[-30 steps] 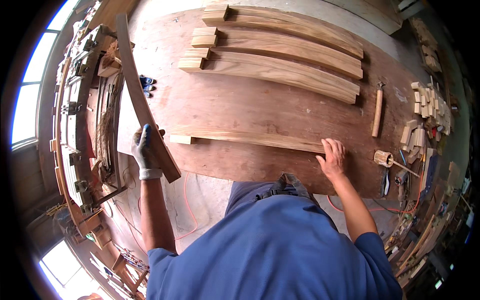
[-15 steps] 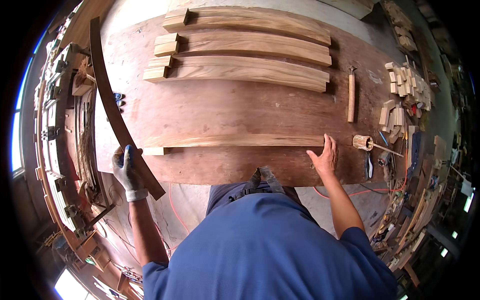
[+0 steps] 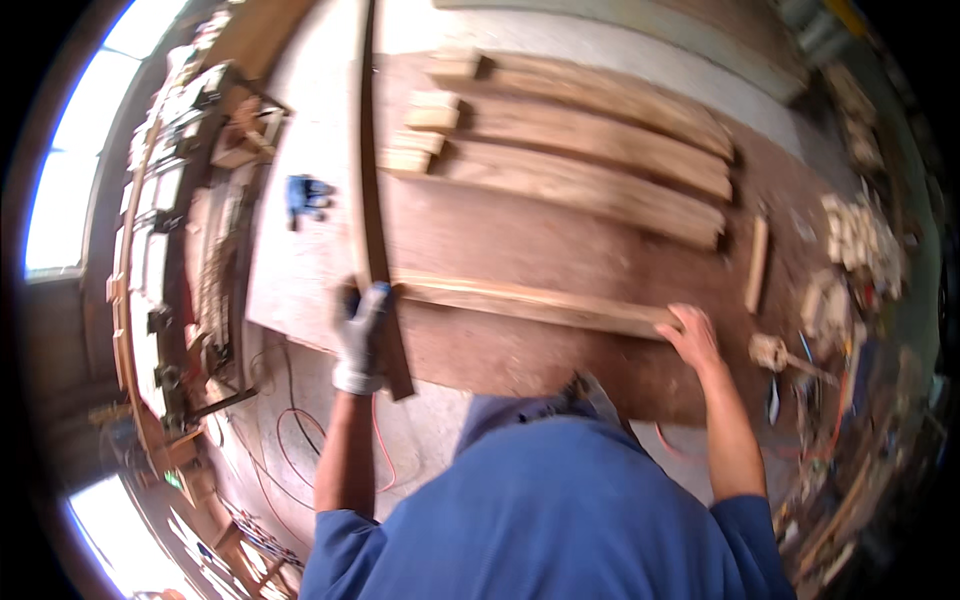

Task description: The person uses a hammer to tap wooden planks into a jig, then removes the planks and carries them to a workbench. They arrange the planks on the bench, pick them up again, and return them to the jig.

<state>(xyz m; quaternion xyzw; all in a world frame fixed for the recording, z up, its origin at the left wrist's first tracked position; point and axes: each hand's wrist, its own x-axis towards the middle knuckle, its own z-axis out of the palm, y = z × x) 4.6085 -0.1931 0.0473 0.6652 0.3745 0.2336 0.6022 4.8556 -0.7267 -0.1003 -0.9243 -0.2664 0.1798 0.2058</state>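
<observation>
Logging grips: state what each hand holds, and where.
Left hand: dark wooden strip, near its lower end. Right hand: at the right end of the light board; grip unclear.

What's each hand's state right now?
Left hand: closed, holding the long dark wooden strip.
Right hand: at the pale board's right end; grip unclear.

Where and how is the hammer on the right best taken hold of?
The hammer is probably best gripped around the lower half of its handle, with the right hand coming from above on the near side: it lies flat, its blurred head at the far end, and the slim, straight handle runs back toward that hand's side.
</observation>
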